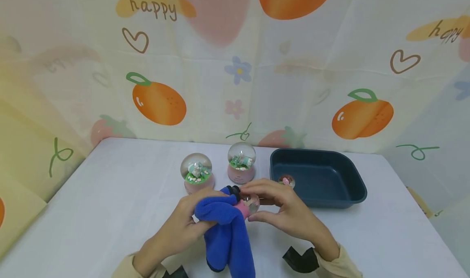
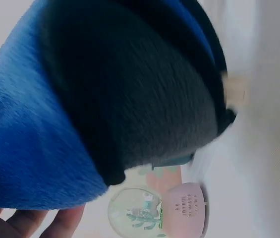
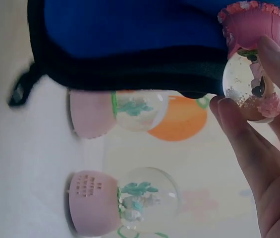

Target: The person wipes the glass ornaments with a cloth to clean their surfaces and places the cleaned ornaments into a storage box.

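Note:
A blue towel (image 1: pixel 223 245) with black edging is gripped in my left hand (image 1: pixel 183 219), its lower end hanging down. In the left wrist view the towel's dark grey side (image 2: pixel 164 99) hides most of that hand. My right hand (image 1: pixel 290 212) pinches a small snow globe (image 3: pixel 249 87) by its clear ball, between thumb and fingers. The globe's ruffled pink base (image 3: pixel 256 27) lies against the towel, and a small pink-and-dark figure shows inside the ball. Behind my hands stand two larger pink-based snow globes, the left one (image 1: pixel 197 173) nearer and the right one (image 1: pixel 241 162) farther back.
A dark teal rectangular tray (image 1: pixel 330 200) stands at the back right. Another small globe (image 1: pixel 287 181) shows at its left front corner, above my right hand. A patterned cloth (image 1: pixel 293 86) hangs behind the white table (image 1: pixel 121 196).

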Available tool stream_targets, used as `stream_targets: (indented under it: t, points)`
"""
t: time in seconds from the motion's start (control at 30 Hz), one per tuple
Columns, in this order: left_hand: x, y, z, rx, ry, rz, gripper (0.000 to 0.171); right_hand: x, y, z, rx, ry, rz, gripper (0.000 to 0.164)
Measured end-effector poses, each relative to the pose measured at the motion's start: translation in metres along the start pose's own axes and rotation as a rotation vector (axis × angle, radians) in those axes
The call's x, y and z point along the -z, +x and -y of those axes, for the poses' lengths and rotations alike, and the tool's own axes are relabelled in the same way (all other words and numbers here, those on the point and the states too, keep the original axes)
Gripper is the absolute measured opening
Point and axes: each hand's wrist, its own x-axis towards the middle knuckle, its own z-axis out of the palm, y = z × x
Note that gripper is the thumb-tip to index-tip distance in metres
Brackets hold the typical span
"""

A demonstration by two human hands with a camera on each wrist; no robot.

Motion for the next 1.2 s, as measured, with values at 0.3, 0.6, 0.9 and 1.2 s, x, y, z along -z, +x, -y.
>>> stream_targets:
  t: [0.3, 0.6, 0.9, 1.2]
  points:
    - [0.0, 0.001, 0.0, -0.023, -0.017, 0.046, 0.056, 0.004, -0.001, 0.0, 0.044, 0.064, 0.009, 0.051]
    - [0.0, 0.003, -0.001, -0.051, 0.039, 0.043, 0.049, 0.009, -0.001, 0.0, -0.024, 0.041, 0.013, 0.051]
    - [0.002, 0.001, 0.0, 0.12, 0.124, 0.087, 0.061, 0.01, -0.001, -0.002, 0.028, -0.034, -0.066, 0.052]
    - [-0.007, -0.001, -0.003, 0.196, 0.267, 0.032, 0.066, -0.005, 0.001, 0.001, 0.122, -0.243, -0.158, 0.051]
